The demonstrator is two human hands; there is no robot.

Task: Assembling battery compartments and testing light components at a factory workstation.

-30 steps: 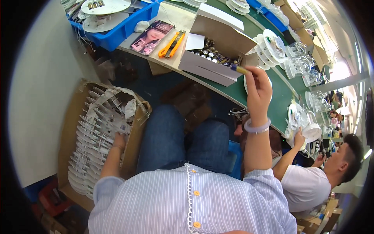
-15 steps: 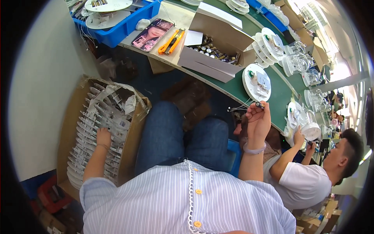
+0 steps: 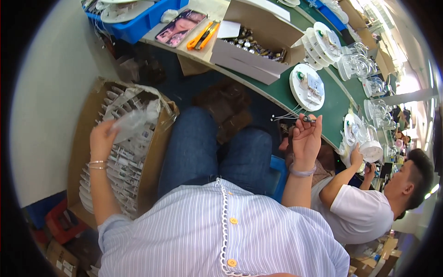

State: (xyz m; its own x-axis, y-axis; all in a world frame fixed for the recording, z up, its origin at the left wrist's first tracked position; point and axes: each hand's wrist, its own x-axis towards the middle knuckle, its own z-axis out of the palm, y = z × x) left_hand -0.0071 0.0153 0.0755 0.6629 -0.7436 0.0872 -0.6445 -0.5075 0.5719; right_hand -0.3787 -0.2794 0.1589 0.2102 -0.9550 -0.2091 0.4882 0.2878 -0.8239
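Battery clamped in right hand near desk; a loose hold could drop it. Left hand pinches clear plastic over box of white discs; dragging it across disc edges could snag or tear it. Hands well apart.

A translucent plastic piece in the left hand is blurred. Fingers of the right hand partly hide a battery. At the left end of the counter, the upper picture edge crops a blue bin. The carton partly hides the loose batteries.
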